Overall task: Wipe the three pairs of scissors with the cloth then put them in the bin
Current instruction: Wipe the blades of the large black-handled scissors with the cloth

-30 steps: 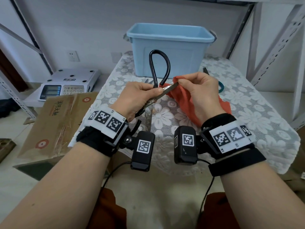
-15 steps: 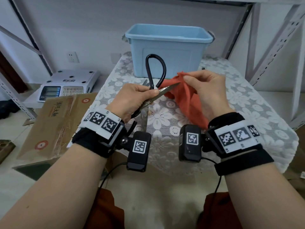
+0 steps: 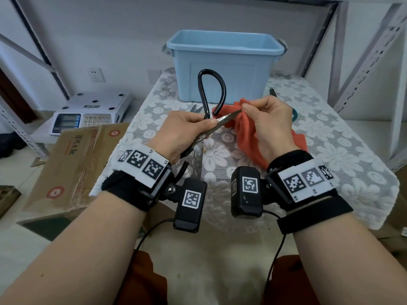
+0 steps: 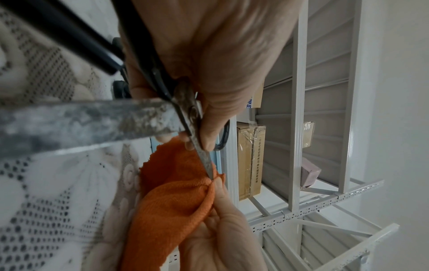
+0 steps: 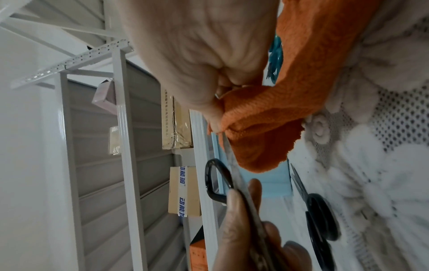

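Observation:
My left hand (image 3: pixel 189 130) grips a large pair of black-handled scissors (image 3: pixel 209 93) near the pivot, blades spread apart. One stained blade points down; the other (image 4: pixel 204 157) points right. My right hand (image 3: pixel 262 117) pinches the orange cloth (image 3: pixel 246 130) around that blade's tip, also shown in the right wrist view where the cloth (image 5: pixel 278 119) folds over the steel. A second black-handled pair (image 5: pixel 321 218) lies on the table behind my left hand. A teal-handled pair (image 3: pixel 294 112) lies mostly hidden behind my right hand. The light blue bin (image 3: pixel 224 62) stands at the table's far end.
A white lace cover lies over the table (image 3: pixel 334 155). To the left, lower down, sit an electronic scale (image 3: pixel 88 113) and a flattened cardboard box (image 3: pixel 72 159). Grey metal shelf posts (image 3: pixel 365 58) rise on the right, close to the table.
Both hands have shifted only slightly. The right hand keeps the cloth pinched at the blade's tip, and the handle loop sits a little lower in view.

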